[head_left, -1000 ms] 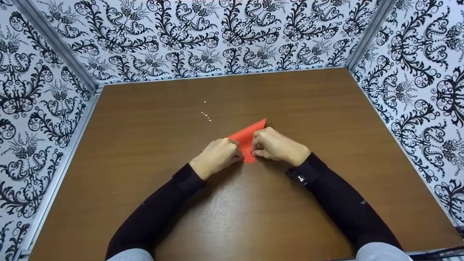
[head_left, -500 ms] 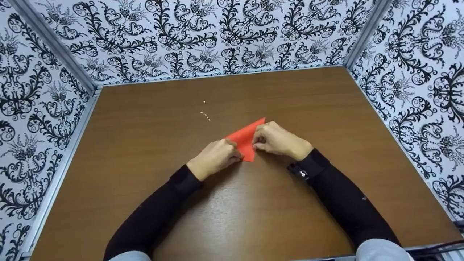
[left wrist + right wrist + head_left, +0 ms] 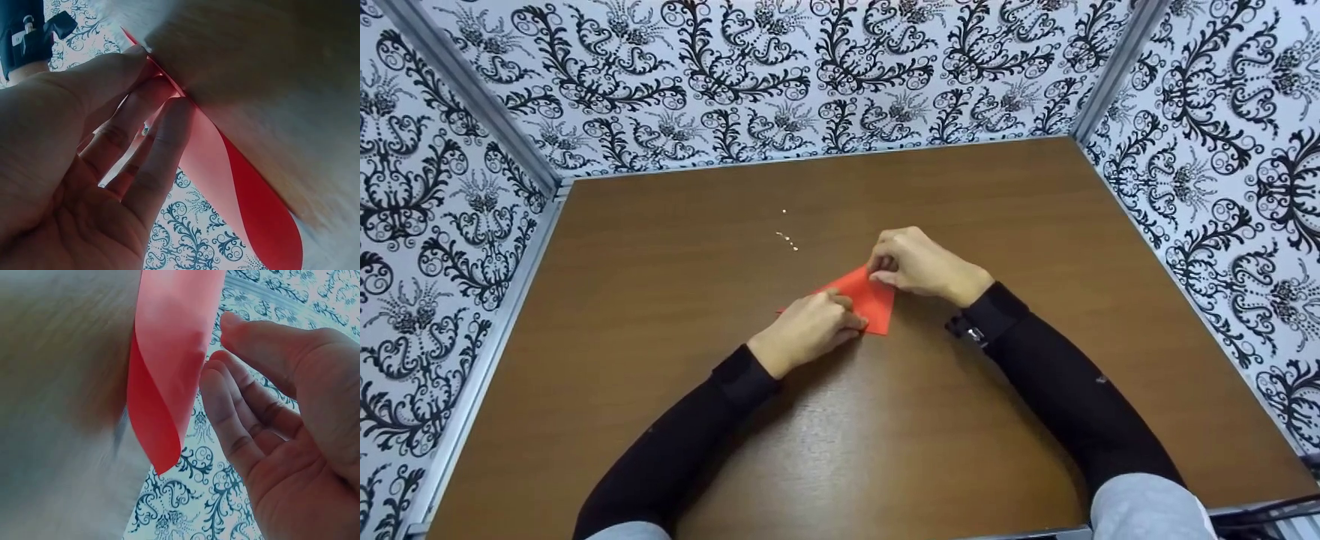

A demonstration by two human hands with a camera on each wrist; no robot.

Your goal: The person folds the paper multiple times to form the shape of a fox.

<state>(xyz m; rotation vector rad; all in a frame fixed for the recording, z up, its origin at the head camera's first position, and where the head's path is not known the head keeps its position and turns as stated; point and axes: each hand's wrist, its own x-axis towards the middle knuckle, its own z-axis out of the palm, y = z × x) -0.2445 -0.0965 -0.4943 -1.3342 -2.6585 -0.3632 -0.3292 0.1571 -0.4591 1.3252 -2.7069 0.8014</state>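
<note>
A sheet of red paper lies on the wooden table, folded so that one layer bows up in a curve. My left hand presses down along its left part, covering it there. In the left wrist view, the thumb and fingertips meet the paper near the table, and the curled paper opens beyond them. My right hand is at the paper's far corner. Seen from the right wrist, its fingertips touch the outside of the curled paper, with the thumb apart from them.
Small bright specks show on the brown table beyond the paper. Patterned black-and-white walls enclose the back and both sides. Dark sleeves cover both forearms.
My right hand has moved away from me and slightly left along the paper's edge. The paper's pointed far corner no longer shows there. My left hand stays nearly where it was.
</note>
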